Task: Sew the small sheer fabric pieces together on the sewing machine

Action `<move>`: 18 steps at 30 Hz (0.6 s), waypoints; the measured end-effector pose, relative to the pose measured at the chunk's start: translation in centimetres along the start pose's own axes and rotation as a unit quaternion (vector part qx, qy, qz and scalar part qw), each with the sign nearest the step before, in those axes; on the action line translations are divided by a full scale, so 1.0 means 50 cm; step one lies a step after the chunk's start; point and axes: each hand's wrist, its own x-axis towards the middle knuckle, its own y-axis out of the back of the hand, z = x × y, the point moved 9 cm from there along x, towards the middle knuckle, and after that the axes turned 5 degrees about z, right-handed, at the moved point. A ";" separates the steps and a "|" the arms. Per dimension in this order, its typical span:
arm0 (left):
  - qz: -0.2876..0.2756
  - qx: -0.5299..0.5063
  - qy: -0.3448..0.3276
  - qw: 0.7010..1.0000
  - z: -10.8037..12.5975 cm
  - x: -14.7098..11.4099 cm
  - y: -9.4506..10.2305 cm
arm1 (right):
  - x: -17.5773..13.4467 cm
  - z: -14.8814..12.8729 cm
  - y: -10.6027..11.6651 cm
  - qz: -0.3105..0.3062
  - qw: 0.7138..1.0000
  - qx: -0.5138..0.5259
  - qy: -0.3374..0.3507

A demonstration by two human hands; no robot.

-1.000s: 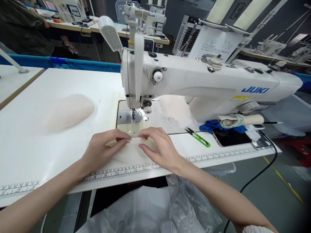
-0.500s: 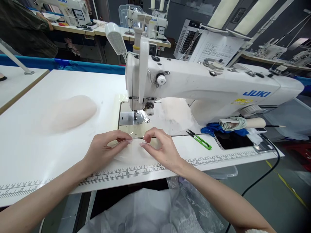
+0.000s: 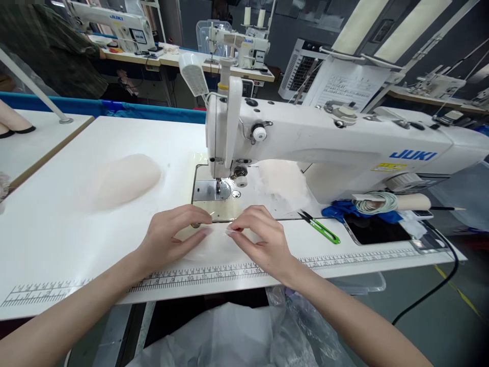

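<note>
A thin, sheer whitish piece of fabric (image 3: 216, 248) lies between my hands at the table's front, barely distinct from the white top. My right hand (image 3: 263, 242) pinches its edge between thumb and fingertips. Thumb and index finger of my left hand (image 3: 171, 237) are parted, with a gap between them, beside the same fabric. Just beyond my fingertips is the needle plate (image 3: 204, 191) of a white sewing machine (image 3: 305, 137); its presser foot (image 3: 218, 187) stands over the plate with no fabric visible under it.
Green thread snips (image 3: 320, 227) lie right of my right hand. Beyond them are a phone (image 3: 376, 229), a blue cloth and a cord bundle (image 3: 376, 203). A pale beige fabric piece (image 3: 128, 178) rests on the left. A printed ruler (image 3: 191, 278) runs along the front edge. Another person (image 3: 57, 51) is at far left.
My left thumb and index finger have come apart from their pinch on the sheer fabric. My right hand still pinches it. The view has shifted slightly left.
</note>
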 end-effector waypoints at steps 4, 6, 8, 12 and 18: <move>-0.006 0.087 -0.093 0.992 0.050 0.003 -0.007 | 0.000 -0.021 -0.008 -0.041 0.996 -0.057 0.053; -0.019 0.116 -0.095 0.988 0.061 0.006 -0.013 | -0.002 -0.035 -0.010 -0.053 0.991 -0.090 0.087; -0.021 0.138 -0.092 0.986 0.068 0.008 -0.013 | -0.004 -0.045 -0.011 -0.062 0.985 -0.115 0.109; -0.021 0.127 -0.075 0.989 0.071 0.010 -0.008 | -0.006 -0.062 -0.008 -0.064 0.979 -0.142 0.131; -0.021 0.108 -0.072 0.991 0.076 0.002 -0.011 | -0.008 -0.081 -0.003 -0.056 0.974 -0.160 0.153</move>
